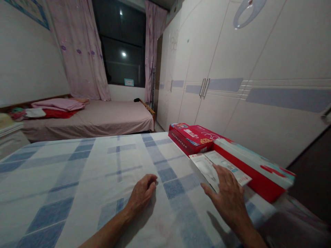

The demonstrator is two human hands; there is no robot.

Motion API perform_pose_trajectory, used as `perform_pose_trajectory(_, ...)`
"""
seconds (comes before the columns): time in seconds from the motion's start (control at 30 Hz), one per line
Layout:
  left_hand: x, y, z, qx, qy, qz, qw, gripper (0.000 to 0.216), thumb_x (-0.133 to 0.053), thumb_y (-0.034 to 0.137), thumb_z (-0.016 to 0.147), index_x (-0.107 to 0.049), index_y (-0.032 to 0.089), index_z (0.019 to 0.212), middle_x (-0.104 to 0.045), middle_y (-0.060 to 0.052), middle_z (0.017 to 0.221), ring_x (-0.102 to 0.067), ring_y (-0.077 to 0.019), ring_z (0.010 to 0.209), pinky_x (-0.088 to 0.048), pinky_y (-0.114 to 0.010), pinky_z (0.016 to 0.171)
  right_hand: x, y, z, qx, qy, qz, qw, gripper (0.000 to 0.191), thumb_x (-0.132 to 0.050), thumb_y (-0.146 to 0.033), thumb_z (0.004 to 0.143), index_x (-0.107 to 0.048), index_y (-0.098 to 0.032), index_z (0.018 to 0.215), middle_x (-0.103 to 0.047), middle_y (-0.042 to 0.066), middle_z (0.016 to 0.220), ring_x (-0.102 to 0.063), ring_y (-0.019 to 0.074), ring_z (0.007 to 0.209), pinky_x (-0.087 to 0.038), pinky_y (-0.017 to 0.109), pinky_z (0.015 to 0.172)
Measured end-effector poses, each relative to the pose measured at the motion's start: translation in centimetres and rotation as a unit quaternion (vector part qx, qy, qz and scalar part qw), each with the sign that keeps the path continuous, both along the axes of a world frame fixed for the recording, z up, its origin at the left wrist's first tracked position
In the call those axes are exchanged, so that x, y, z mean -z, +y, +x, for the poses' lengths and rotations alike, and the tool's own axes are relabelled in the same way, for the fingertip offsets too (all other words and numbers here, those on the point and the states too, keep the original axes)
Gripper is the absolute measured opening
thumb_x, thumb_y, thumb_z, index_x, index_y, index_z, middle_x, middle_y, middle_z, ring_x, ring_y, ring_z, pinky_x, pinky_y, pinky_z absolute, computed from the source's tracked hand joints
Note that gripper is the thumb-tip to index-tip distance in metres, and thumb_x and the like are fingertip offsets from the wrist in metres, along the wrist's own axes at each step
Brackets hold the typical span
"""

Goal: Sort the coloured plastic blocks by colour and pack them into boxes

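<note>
My left hand point(145, 189) hovers at or just above the checked bedsheet point(103, 193), its fingers loosely bent and a small gap beside the thumb; nothing shows in it. To the right, my right hand point(229, 196) spreads over flat white packets with printing on them point(224, 162), thumb held apart from the fingers. Its fingertips overlap a packet, but whether they touch it I cannot tell. A red box point(191, 137) lies behind the packets. Beside them runs a long red and white box point(254, 165).
The blue and white sheet covers the surface before me. A white wardrobe point(219, 69) stands along the right. Farther back is another bed point(113, 115) with folded pink cloth point(58, 104) on it, below a dark window point(122, 44) between pink curtains point(80, 51).
</note>
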State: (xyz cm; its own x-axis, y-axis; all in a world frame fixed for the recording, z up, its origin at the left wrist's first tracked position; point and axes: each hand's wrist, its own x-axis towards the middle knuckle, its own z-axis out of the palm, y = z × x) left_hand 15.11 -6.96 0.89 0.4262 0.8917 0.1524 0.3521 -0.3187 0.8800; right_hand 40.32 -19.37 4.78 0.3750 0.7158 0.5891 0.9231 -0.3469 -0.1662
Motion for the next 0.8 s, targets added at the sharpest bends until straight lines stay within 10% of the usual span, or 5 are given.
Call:
perform_pose_trajectory(0.27,0.3,0.2,-0.1,-0.010,-0.003,0.005,1.000,0.026,-0.045,0.027,0.077,-0.063,0.017,0.094,-0.068,-0.007,0.089,-0.061,-0.0199,0.083,-0.044,-0.030,0.078,1.5,-1.0,1.2,0.048,0.066,-0.117,0.990,0.061,-0.046,-0.051,0.078,-0.045,-0.017,0.129,-0.046,0.013,0.135,-0.041,0.0280,0.125,-0.035,0.051,0.099)
perform_pose_trajectory(0.8,0.9,0.3,0.0,0.003,-0.005,0.007,1.000,0.023,-0.044,0.025,0.080,-0.060,0.018,0.096,-0.067,-0.005,0.087,-0.061,-0.0185,0.082,-0.042,-0.028,0.076,2.4,-1.2,0.8,0.008,-0.035,-0.041,0.999,0.033,-0.044,-0.030,0.085,-0.054,-0.017,0.114,-0.060,0.011,0.115,-0.054,0.0275,0.105,-0.047,0.044,0.078)
